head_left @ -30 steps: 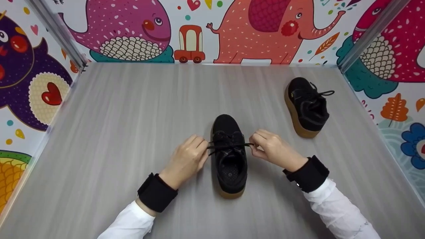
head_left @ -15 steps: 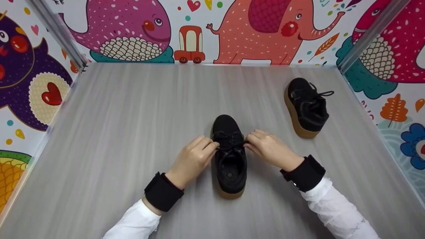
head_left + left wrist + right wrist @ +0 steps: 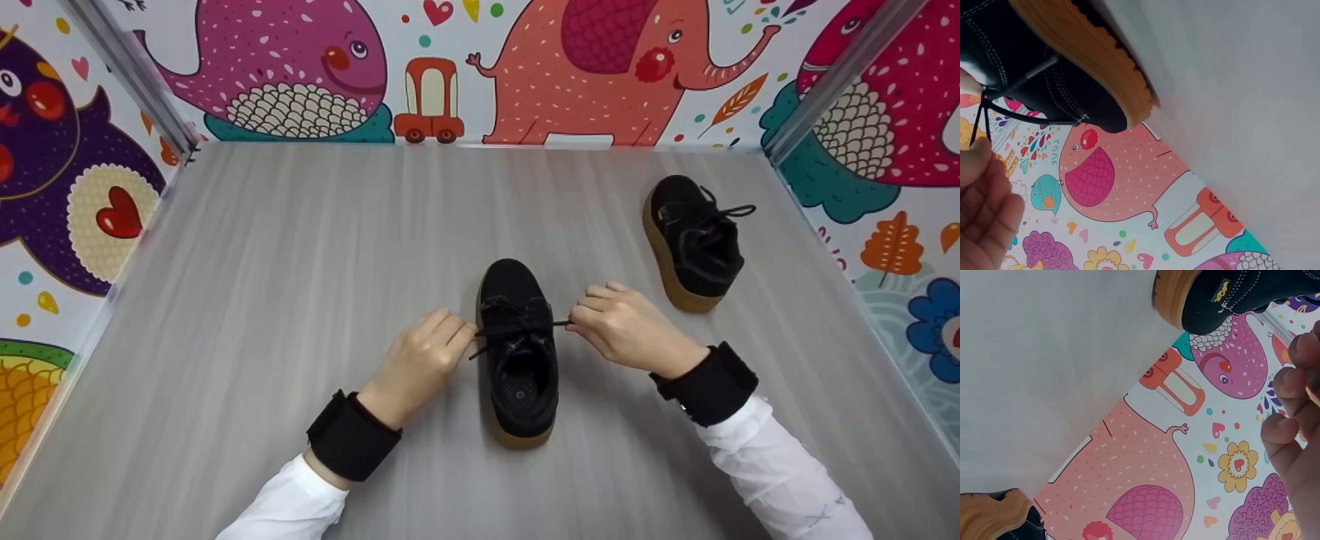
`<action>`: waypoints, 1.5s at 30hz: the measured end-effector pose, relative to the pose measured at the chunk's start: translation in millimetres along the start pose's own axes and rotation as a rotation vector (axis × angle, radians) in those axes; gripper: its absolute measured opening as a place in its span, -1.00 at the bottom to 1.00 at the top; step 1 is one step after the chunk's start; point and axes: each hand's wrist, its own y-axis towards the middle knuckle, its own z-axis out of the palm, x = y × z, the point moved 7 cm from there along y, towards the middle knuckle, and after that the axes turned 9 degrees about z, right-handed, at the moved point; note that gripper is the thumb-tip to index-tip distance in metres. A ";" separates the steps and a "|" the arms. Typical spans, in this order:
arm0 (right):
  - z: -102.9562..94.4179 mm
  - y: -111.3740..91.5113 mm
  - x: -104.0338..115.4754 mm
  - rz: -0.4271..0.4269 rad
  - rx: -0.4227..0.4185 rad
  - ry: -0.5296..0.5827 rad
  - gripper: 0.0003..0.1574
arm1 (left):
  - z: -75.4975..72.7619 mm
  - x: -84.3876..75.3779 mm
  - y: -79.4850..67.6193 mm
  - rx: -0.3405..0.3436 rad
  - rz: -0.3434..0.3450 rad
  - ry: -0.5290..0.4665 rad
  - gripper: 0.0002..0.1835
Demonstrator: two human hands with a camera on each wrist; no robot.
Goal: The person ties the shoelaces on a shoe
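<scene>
A black lace-up shoe [image 3: 511, 281] with a tan sole stands upright, toe pointing away. My left hand [image 3: 416, 364] pinches a loop of black shoelace at the shoe's left side. On the other side my right hand [image 3: 634, 326] grips the shoelace [image 3: 560, 323], which runs straight out from the knot. In the left wrist view two strands of lace [image 3: 981, 121] spread from the knot to my left thumb and fingertips. A loose lace end [image 3: 478, 352] sticks out below my left fingers. The right wrist view shows curled right fingers [image 3: 1289, 388], with their grip on the lace out of sight.
A second black shoe [image 3: 694, 247] with its lace tied in a bow stands at the back right. Walls with cartoon animals [image 3: 585, 75] close off the back and both sides of the grey wood-look surface [image 3: 300, 247]. Metal strips [image 3: 847, 82] cover the wall corners.
Half a second ago both hands were close in at the shoe's sides. Since then they have moved apart, left hand leftward and right hand rightward, drawing the shoelace out straight. The shoes stay put.
</scene>
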 end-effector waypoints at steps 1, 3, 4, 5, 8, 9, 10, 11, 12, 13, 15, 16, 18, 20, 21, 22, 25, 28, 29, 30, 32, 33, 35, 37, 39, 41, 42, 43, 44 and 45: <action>0.2 -0.7 -0.3 -0.006 0.002 -0.001 -0.75 | 0.1 -0.1 -0.9 0.007 0.003 0.002 -0.89; 1.0 -2.5 -0.7 -0.017 0.010 0.001 -0.75 | 0.7 -0.3 -2.6 0.020 0.011 0.009 -0.85; 1.6 -3.5 -1.0 -0.021 0.014 0.002 -0.74 | 1.0 -0.4 -3.2 0.028 0.013 0.013 -0.85; 2.0 -4.2 -1.2 -0.025 0.017 0.006 -0.73 | 1.6 -0.3 -4.0 0.037 0.015 0.016 -0.84; 4.2 -6.4 -1.7 -0.032 0.032 0.018 -0.72 | 2.6 0.4 -6.3 0.059 0.019 0.025 -0.80; 4.7 -6.8 -1.7 -0.036 0.031 0.023 -0.71 | 2.9 0.6 -7.1 0.065 0.020 0.026 -0.80; 5.2 -7.0 -1.9 -0.039 0.028 0.027 -0.71 | 3.4 1.0 -8.0 0.072 0.022 0.027 -0.79; 5.9 -7.2 -2.1 -0.041 0.028 0.031 -0.71 | 3.7 1.3 -8.7 0.076 0.023 0.027 -0.79; 6.9 -7.5 -2.4 -0.042 0.029 0.034 -0.71 | 4.0 1.5 -9.4 0.080 0.025 0.027 -0.80; 7.8 -7.6 -2.3 -0.045 0.029 0.038 -0.72 | 4.4 1.8 -10.1 0.082 0.028 0.027 -0.82; 10.1 -8.5 -3.0 -0.044 0.033 0.047 -0.72 | 5.6 2.2 -11.4 0.079 0.031 0.031 -0.85; 11.4 -9.1 -3.3 -0.043 0.037 0.051 -0.72 | 6.1 2.5 -12.3 0.076 0.032 0.033 -0.86; 12.8 -10.8 -3.3 -0.039 0.045 0.062 -0.72 | 7.1 2.9 -14.3 0.067 0.034 0.034 -0.88; 13.4 -12.6 -3.1 -0.038 0.048 0.072 -0.73 | 7.7 2.8 -15.6 0.064 0.038 0.041 -0.88; 13.7 -13.4 -2.9 -0.036 0.053 0.077 -0.73 | 7.9 2.8 -16.1 0.066 0.037 0.039 -0.88; 13.3 -14.1 -2.5 -0.039 0.046 0.081 -0.73 | 8.0 2.8 -16.5 0.070 0.036 0.037 -0.89; 13.3 -14.9 -1.7 -0.038 0.042 0.092 -0.74 | 8.0 3.0 -16.8 0.081 0.031 0.034 -0.89; 13.4 -14.6 -0.8 -0.040 0.034 0.099 -0.74 | 7.6 3.5 -17.7 0.084 0.023 0.029 -0.89; 13.4 -14.4 -0.6 -0.039 0.033 0.099 -0.74 | 7.7 3.8 -18.0 0.084 0.022 0.029 -0.88; 13.5 -14.1 -0.4 -0.037 0.032 0.098 -0.73 | 7.6 3.9 -18.1 0.085 0.021 0.031 -0.88; 13.5 -13.8 -0.1 -0.030 0.028 0.094 -0.72 | 7.9 4.3 -18.0 0.088 0.019 0.030 -0.89; 13.3 -13.5 0.2 -0.025 0.022 0.090 -0.72 | 8.3 4.3 -18.1 0.090 0.019 0.032 -0.89; 13.8 -13.3 0.9 -0.003 0.016 0.087 -0.72 | 8.7 4.3 -18.3 0.093 0.015 0.038 -0.88; 14.4 -13.1 1.8 0.040 0.008 0.085 -0.73 | 8.5 4.1 -17.7 0.088 0.005 0.045 -0.88; 14.6 -13.0 3.5 0.097 -0.004 0.085 -0.74 | 7.8 3.6 -16.4 0.071 -0.014 0.047 -0.88; 13.9 -13.8 5.5 0.172 -0.015 0.097 -0.76 | 7.1 2.2 -14.4 0.037 -0.041 0.040 -0.88; 13.4 -14.5 6.5 0.212 -0.022 0.107 -0.78 | 6.6 1.6 -13.7 0.014 -0.063 0.026 -0.89; 13.0 -15.3 7.4 0.258 -0.025 0.127 -0.81 | 6.2 0.9 -13.3 -0.009 -0.090 0.007 -0.89; 12.4 -16.2 8.1 0.308 -0.025 0.150 -0.84 | 5.9 0.3 -13.1 -0.031 -0.125 -0.017 -0.89; 12.0 -17.5 8.3 0.365 -0.020 0.180 -0.90 | 5.6 0.0 -13.2 -0.051 -0.168 -0.043 -0.88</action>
